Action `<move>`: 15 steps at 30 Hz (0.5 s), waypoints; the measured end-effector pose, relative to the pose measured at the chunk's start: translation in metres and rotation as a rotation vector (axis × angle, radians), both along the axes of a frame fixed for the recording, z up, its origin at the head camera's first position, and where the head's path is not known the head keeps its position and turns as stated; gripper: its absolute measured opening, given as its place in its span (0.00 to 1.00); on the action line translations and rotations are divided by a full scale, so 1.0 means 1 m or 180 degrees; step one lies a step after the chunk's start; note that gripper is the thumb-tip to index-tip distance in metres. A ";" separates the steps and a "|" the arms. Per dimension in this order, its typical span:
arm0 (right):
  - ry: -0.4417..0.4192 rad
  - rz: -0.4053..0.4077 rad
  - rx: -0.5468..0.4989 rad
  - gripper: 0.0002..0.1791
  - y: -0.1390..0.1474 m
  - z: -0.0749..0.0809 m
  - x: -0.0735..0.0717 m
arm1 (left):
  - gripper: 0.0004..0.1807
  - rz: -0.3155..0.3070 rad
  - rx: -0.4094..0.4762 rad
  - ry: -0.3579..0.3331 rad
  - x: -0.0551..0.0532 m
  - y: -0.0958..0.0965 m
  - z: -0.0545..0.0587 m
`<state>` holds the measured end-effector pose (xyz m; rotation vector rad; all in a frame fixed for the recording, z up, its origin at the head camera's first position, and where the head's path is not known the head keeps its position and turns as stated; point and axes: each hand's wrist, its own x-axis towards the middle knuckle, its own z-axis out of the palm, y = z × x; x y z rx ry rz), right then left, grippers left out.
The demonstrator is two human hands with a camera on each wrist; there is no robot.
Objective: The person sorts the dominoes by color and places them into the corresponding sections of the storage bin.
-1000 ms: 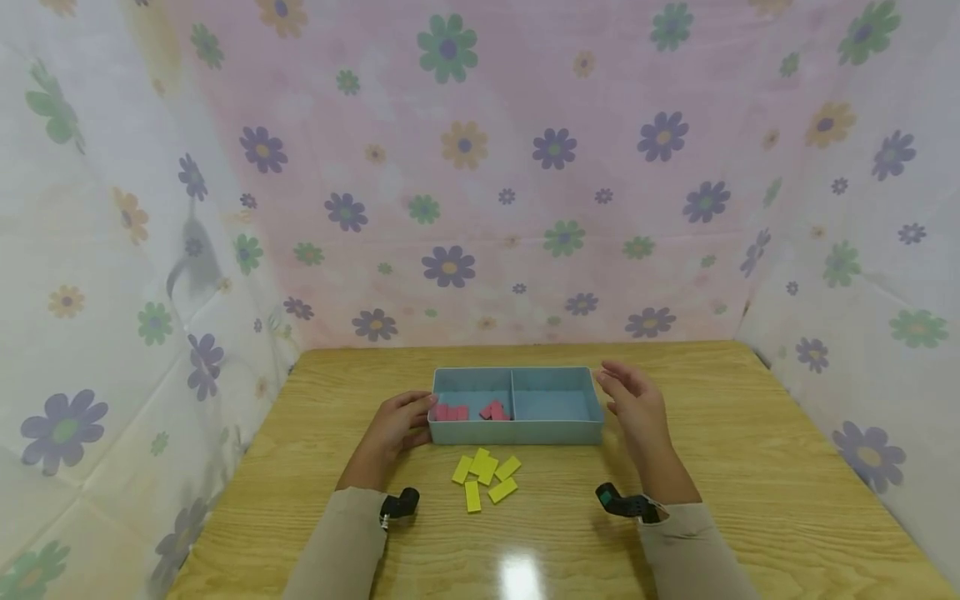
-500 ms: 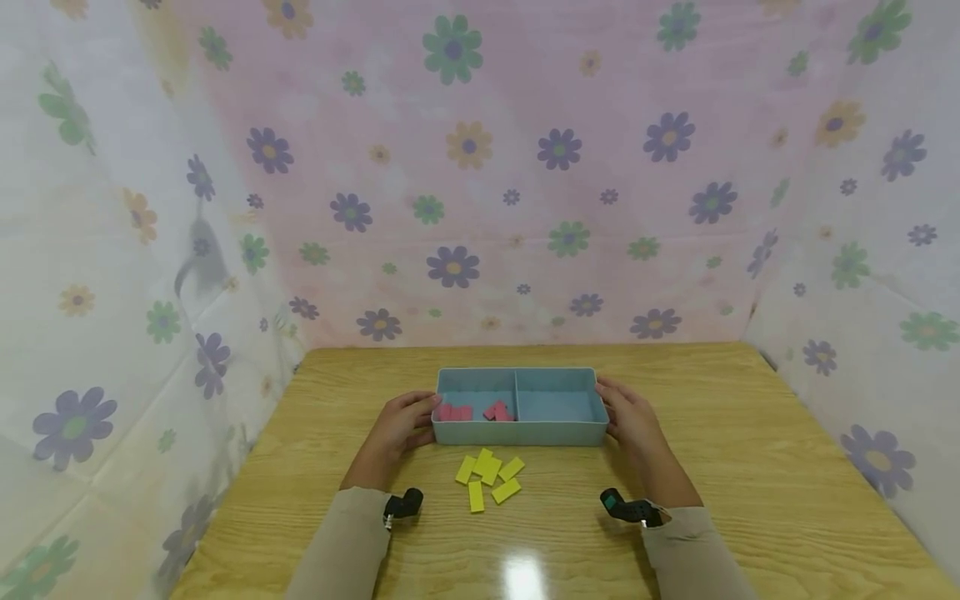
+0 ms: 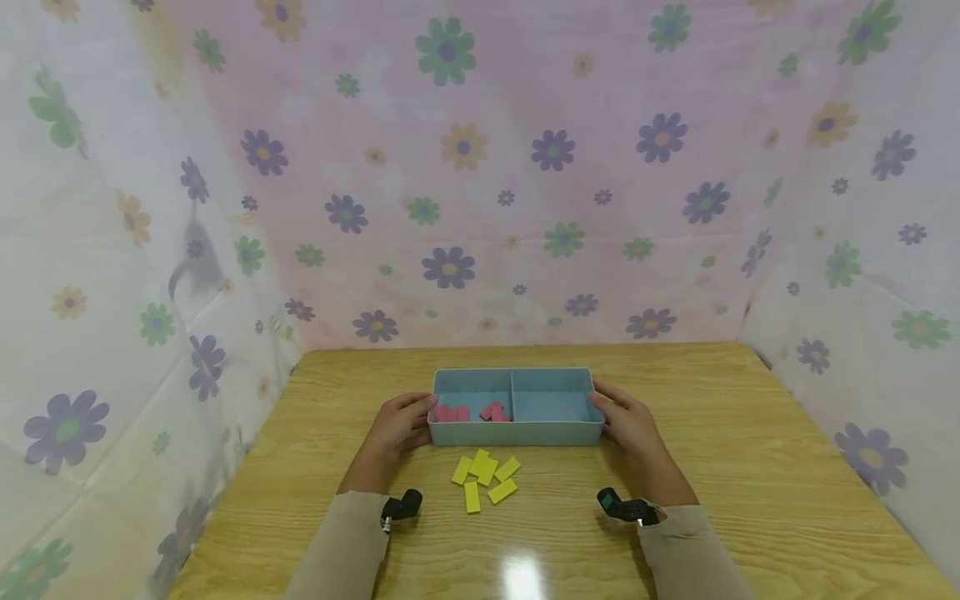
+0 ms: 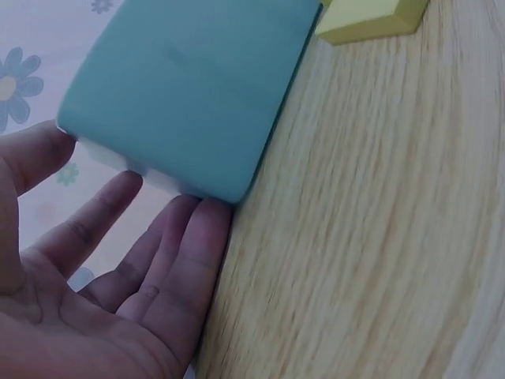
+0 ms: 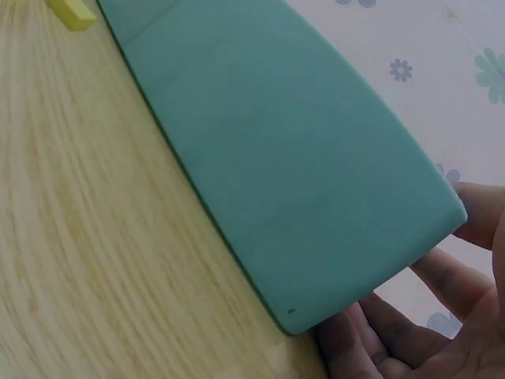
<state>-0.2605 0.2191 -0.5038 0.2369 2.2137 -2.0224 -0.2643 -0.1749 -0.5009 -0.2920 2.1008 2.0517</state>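
In the head view, a pale blue box [image 3: 517,433] sits on the wood-grain table [image 3: 750,467], toward its far side and about midway between left and right. The box is shallow, open-topped and rectangular with rounded corners. Its long axis runs left to right, parallel to the far table edge, and a divider [image 3: 513,395] splits it into two compartments. Small pink blocks [image 3: 453,414] lie along the near side of the left compartment, in two groups. Just nearer than the box, yellow blocks [image 3: 472,497] lie loosely grouped on the table. The left hand [image 3: 394,427] is at the box's left end, the right hand [image 3: 632,427] at its right end; both wrists come out of beige sleeves.

In the left wrist view, the box shows a plain, smooth, bluish-green near wall. The left hand's fingers are spread, tips touching the end wall and thumb at the rim.

In the right wrist view, the same long wall stretches away leftward, with a tiny dark mark near its lower right corner. The right hand's fingers are spread against the end, tips partly hidden.
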 end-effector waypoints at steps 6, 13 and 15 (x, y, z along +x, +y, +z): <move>-0.0020 -0.0071 0.0029 0.35 -0.001 -0.002 0.000 | 0.24 0.0195 -0.0087 0.0009 0.003 0.004 0.001; -0.0073 -0.0173 0.0208 0.37 -0.001 -0.003 0.000 | 0.23 0.0406 -0.0025 0.0198 0.013 0.005 0.005; -0.0069 -0.0167 0.0216 0.37 -0.001 -0.003 0.000 | 0.23 0.0424 -0.0191 0.0321 0.018 0.004 0.008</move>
